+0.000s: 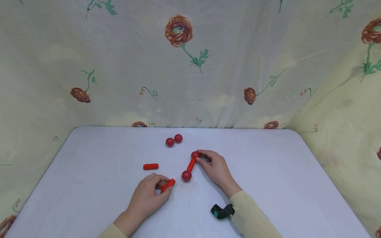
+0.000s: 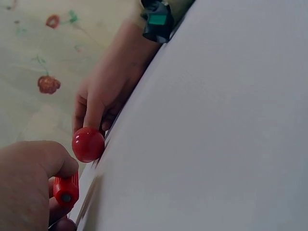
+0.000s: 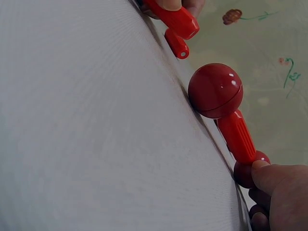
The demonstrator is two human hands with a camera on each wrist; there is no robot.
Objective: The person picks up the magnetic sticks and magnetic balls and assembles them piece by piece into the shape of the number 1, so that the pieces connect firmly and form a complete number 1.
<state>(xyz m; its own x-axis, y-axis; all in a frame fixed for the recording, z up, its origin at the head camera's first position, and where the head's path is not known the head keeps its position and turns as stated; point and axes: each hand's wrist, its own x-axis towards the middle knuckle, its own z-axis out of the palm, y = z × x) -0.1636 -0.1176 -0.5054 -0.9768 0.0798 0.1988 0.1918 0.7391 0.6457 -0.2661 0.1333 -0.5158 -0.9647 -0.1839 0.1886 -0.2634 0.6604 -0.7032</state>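
Note:
On the white table, two dark red balls are joined by a red rod (image 1: 191, 164), like a dumbbell. My right hand (image 1: 215, 167) pinches its far ball (image 1: 194, 154) between thumb and fingers. The near ball (image 1: 186, 176) faces my left hand (image 1: 150, 195), which holds a loose red rod (image 1: 168, 185) between thumb and fingers. In the left wrist view, that held rod (image 2: 66, 191) shows a grey spot on its end. The right wrist view has the near ball (image 3: 215, 90) large, with the held rod (image 3: 179, 20) apart from it.
Another red rod (image 1: 150, 166) lies to the left, beyond my left hand. Two loose red balls (image 1: 170, 142) sit side by side farther back. A black wrist device (image 1: 222, 211) is at my right sleeve. Flowered cloth (image 1: 226, 66) hangs behind the table.

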